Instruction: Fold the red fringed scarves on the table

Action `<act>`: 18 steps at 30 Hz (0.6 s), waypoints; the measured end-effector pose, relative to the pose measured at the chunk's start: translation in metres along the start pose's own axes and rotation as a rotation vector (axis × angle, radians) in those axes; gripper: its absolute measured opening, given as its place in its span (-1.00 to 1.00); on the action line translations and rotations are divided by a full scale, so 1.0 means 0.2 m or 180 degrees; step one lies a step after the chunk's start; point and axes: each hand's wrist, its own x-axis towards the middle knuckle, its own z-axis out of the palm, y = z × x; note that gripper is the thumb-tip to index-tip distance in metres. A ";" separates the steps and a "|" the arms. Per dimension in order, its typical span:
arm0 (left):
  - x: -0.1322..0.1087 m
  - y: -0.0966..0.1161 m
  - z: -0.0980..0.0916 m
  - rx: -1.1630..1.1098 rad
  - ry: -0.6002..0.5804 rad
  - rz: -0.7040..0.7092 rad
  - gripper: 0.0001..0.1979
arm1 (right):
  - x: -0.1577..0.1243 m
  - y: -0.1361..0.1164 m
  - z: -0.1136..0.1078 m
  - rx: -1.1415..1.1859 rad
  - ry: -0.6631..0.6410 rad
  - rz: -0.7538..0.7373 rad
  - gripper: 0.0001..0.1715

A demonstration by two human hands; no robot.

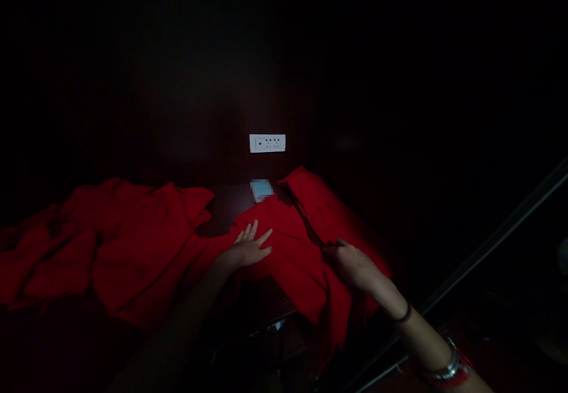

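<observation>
Red cloth [142, 245] lies in loose folds over a dark table [228, 200], and part of it hangs over the front edge. My left hand [248, 251] rests on the cloth near the middle, fingers spread, a ring on one of them. To the right, my right hand [352, 263] is closed at the edge of the cloth, beside a folded red piece [331, 203]. Its fingertips seem to pinch the fabric, though the shadow partly hides them.
A white socket panel [267, 143] is on the dark wall behind the table. Below it lies a small pale-blue item [261, 190], blurred out. A long pale bar [497, 242] slants across the right side. Most of the surroundings are in deep shadow.
</observation>
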 end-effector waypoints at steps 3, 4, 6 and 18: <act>-0.04 0.00 0.00 0.0082 0.0191 0.0174 -0.43 | 0.02 -0.10 -0.01 -0.0414 -0.0005 -0.0037 -0.55; -0.07 0.01 0.01 0.0160 0.0389 0.0236 -0.45 | 0.03 -0.13 0.00 -0.0422 0.0057 -0.0125 -0.53; -0.14 0.03 0.04 0.0335 0.0798 0.0434 -0.46 | 0.06 -0.19 0.03 -0.0389 0.0123 -0.0185 -0.50; -0.31 0.11 0.04 0.0994 0.1155 0.2554 -0.83 | 0.22 -0.05 0.06 0.0976 0.0360 -0.0346 -0.59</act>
